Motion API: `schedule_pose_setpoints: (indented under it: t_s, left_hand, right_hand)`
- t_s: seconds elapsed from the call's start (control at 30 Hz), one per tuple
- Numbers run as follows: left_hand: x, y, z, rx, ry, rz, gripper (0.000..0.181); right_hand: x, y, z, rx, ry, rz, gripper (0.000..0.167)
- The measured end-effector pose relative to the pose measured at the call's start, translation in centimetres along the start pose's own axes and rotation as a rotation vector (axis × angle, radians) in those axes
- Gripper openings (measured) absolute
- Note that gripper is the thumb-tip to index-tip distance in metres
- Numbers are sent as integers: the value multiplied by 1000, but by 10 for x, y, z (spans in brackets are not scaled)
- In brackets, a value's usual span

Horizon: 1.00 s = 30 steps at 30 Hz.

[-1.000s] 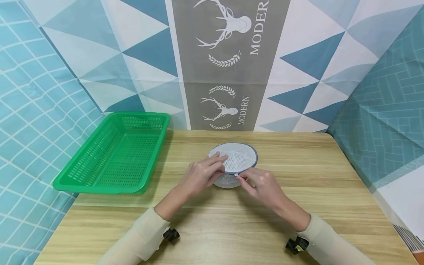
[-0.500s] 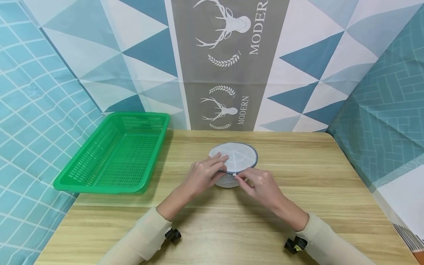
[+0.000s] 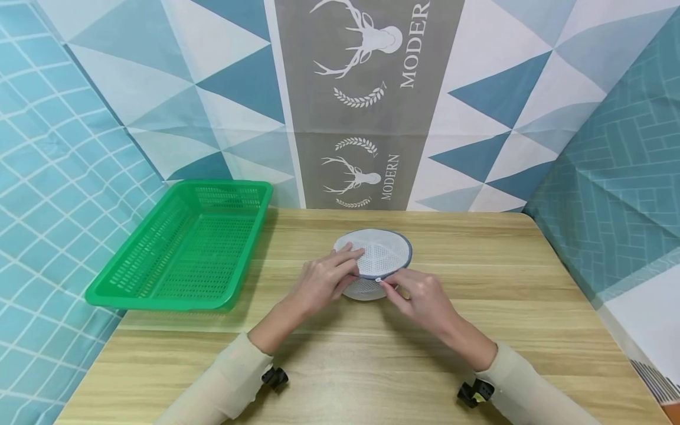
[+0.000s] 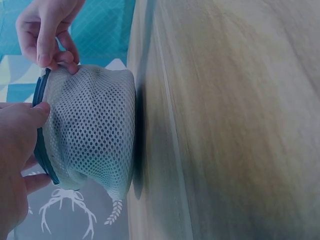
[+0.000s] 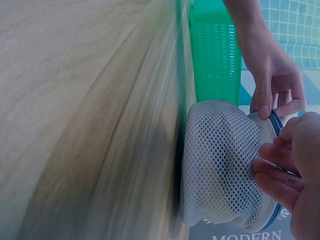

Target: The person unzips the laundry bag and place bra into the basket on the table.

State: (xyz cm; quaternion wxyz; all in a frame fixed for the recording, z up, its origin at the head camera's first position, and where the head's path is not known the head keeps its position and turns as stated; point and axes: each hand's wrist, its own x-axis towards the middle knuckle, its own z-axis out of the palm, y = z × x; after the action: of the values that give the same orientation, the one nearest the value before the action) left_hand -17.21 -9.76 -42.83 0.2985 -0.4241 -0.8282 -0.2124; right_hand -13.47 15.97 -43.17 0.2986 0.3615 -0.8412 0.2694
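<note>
A round white mesh laundry bag [image 3: 379, 251] stands on the wooden table, its top edged by a blue-grey zipper [image 4: 42, 135]. My left hand [image 3: 324, 277] holds the zippered rim at the bag's left front, thumb on the near side and fingers spread over the top. At the front of the rim, my right hand [image 3: 422, 295] pinches the small white zipper pull [image 3: 378, 280] between thumb and forefinger. Mesh side walls [image 5: 215, 160] bulge below the rim in the right wrist view. What is inside the bag cannot be made out.
A green plastic basket [image 3: 159, 304] with slotted walls stands left of the bag. The wooden tabletop [image 3: 366, 366] extends in front of both hands. Patterned cloth [image 3: 350, 118] hangs at the back and sides.
Both hands keep their hold on the bag. The right hand with the zipper pull has shifted very slightly left, then back right; the basket has not moved.
</note>
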Motion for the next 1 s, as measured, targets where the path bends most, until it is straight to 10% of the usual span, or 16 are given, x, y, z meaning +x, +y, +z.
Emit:
schedule_pose_setpoints:
  t_s: [1.0]
  left_hand:
    - [0, 1, 1, 32, -25, -6, 21]
  right_hand:
    - [4, -3, 4, 5, -4, 1, 9]
